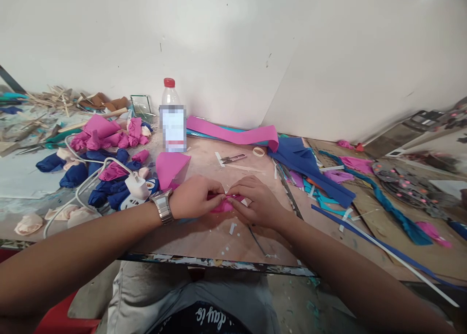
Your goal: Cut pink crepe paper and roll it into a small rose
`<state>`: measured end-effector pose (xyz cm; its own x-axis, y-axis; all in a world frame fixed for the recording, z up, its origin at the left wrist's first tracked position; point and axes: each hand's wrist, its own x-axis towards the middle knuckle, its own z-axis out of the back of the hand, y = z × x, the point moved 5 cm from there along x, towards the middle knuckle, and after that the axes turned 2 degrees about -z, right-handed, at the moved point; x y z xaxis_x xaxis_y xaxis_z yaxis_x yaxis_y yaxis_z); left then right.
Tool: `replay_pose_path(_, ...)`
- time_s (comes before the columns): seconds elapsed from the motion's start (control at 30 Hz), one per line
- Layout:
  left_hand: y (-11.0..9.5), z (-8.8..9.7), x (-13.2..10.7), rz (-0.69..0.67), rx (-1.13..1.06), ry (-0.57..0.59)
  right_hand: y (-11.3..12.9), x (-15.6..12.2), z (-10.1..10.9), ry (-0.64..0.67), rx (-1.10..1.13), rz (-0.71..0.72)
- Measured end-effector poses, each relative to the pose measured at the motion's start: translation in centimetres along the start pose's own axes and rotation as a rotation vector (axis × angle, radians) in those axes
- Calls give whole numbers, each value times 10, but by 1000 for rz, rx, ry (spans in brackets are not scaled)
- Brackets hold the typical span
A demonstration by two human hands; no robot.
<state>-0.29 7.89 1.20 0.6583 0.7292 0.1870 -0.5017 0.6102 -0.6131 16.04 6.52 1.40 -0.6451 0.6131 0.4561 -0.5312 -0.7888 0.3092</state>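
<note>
Both my hands meet over the middle of the brown work board (219, 237). My left hand (195, 196), with a metal watch on its wrist, and my right hand (255, 200) both pinch a small pink piece of foam or fabric (225, 206) between their fingertips, low over the board. The fingers of each hand are closed on it. A loose pink sheet (170, 167) lies just behind my left hand.
A plastic bottle (172, 120) with a red cap stands behind. A pile of pink and blue rolled pieces (105, 159) and a white glue gun (136, 188) with its cord lie left. Pink and blue strips (292, 154), clippers (233, 158) and a tape ring (259, 151) lie right.
</note>
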Motion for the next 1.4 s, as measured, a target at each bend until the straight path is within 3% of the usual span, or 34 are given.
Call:
replay_pose_path(0.23,-4,-6,-1,-124,276,35,-1,1,-1,43,93,-89)
replay_pose_path(0.43,-4,-10,-3,-213,362,43,-4,1,-2,63,191,-155)
replay_pose_path(0.67,-2,-7,0,-148,313,20,-5,3,0,6,189,-156)
replay_pose_path(1.0,-4,-1,-2,-91,162,-31,-6,3,-1,25,173,-198)
replay_pose_path(1.4,-3,0,-1,-50,86,45,-6,2,2,-22,161,-140)
